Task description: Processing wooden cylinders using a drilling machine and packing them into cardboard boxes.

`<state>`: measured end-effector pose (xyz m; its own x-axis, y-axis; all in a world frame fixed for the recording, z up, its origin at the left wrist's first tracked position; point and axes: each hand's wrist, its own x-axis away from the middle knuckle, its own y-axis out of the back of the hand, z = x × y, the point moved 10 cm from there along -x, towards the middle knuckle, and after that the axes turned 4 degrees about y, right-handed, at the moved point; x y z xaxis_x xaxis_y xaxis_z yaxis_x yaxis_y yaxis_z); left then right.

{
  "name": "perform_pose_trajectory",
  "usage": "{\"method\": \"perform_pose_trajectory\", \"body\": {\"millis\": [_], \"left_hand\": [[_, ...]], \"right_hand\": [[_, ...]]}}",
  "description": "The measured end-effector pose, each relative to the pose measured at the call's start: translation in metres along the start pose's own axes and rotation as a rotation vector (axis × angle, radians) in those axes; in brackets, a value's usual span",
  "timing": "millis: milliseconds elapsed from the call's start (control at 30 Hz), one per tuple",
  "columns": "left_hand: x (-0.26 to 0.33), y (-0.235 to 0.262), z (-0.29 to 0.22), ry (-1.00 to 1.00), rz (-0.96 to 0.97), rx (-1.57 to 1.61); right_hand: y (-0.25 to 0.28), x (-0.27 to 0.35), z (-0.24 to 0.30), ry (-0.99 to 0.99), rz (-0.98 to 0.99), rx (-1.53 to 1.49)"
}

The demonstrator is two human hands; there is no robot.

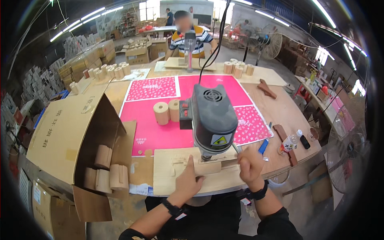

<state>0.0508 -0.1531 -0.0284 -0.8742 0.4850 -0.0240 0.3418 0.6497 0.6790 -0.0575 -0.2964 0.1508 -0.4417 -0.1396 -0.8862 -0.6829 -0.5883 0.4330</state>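
A grey-black drill press (215, 116) stands in front of me, its chuck (206, 157) just above a pale wooden cylinder (210, 168). The cylinder lies on its side in a wooden jig on a light board (166, 184). My left hand (188, 178) presses on the cylinder's left end, index finger pointing away from me and thumb on the near side. To the right, my right hand (251, 166) is closed around the drill press lever (236, 148); its grip end is hidden in the fist. The drill tip cannot be made out.
An open cardboard box (66, 136) with several wooden cylinders (103, 182) stands at left. Two cylinders (161, 113) stand upright on the pink sheet (148, 138). At right are a blue-handled cutter (263, 146), a bottle (289, 143) and a fan (350, 148). A co-worker (196, 40) sits opposite.
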Motion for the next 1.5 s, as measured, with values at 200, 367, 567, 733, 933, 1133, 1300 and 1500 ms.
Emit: {"method": "perform_pose_trajectory", "body": {"millis": [200, 367, 567, 733, 933, 1133, 1300, 1500], "left_hand": [[-0.049, 0.042, -0.017, -0.130, 0.099, 0.108], [-0.024, -0.003, 0.009, 0.172, 0.785, 0.261], [0.008, 0.061, 0.050, 0.309, 0.861, 0.135], [0.006, 0.120, 0.038, -0.082, 0.077, -0.224], [0.029, 0.085, 0.033, -0.147, -0.117, -0.128], [0.030, 0.051, 0.022, -0.119, -0.181, -0.031], [0.022, 0.022, 0.004, -0.213, -0.258, 0.176], [0.021, 0.023, 0.022, -0.219, -0.297, 0.000]], "right_hand": [[-0.018, -0.030, -0.112, -0.779, 0.083, -0.418], [-0.056, 0.057, -0.087, -0.551, 0.641, -0.140], [-0.028, 0.117, -0.078, -0.674, 0.593, -0.059], [-0.028, 0.116, -0.082, -0.690, 0.480, -0.014], [-0.047, 0.124, -0.099, -0.838, 0.365, -0.216], [-0.055, 0.140, -0.114, -1.006, 0.320, -0.338], [-0.070, 0.147, -0.119, -0.991, 0.269, -0.331], [-0.073, 0.138, -0.112, -0.920, 0.242, -0.318]]}}
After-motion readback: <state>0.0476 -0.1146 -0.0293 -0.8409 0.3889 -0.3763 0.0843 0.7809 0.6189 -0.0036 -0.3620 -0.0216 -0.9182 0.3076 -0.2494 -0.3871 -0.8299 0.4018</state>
